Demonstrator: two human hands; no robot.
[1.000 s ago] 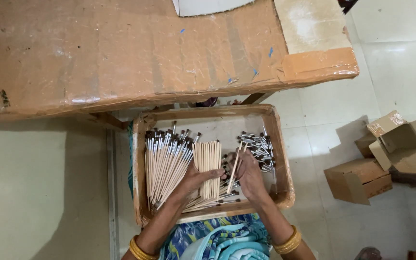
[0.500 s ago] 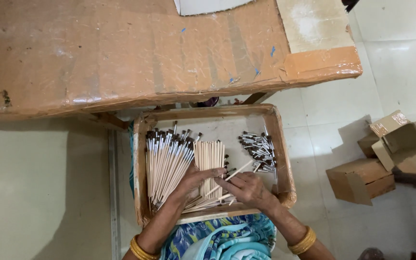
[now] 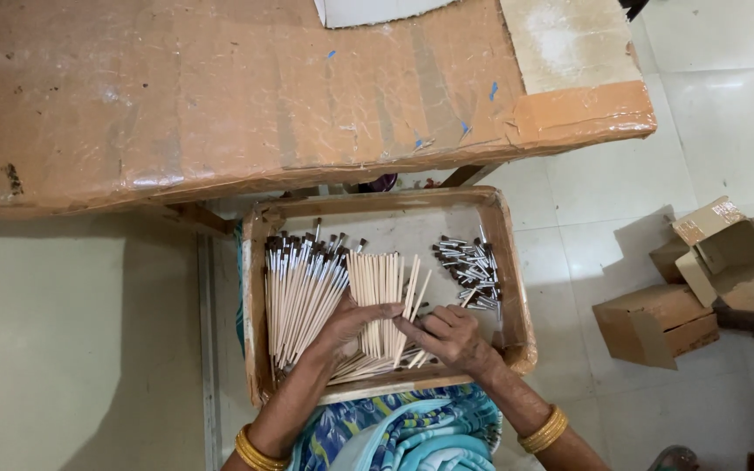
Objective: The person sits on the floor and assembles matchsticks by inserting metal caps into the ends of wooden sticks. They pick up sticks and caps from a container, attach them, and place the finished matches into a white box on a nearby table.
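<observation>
In the head view, you are working inside the shallow tray (image 3: 517,288) resting on your lap, just below the edge of the big table (image 3: 220,96).

Your left hand (image 3: 351,321) is lying half-closed on the lower part of the bare sticks (image 3: 381,296), which are sitting in the middle of the tray. Your right hand (image 3: 448,336) is closing loosely around one loose stick (image 3: 414,301) and is touching the same bundle from the right side.

The sticks are lying with their long axis running from you toward the table, and the loose one is leaning a little to the right. Both hands are equally near to them.

The finished brushes (image 3: 300,292) are lying left of the sticks, dark tips pointing to the table. The small metal tips (image 3: 471,272) are piled at the tray's right side.
</observation>
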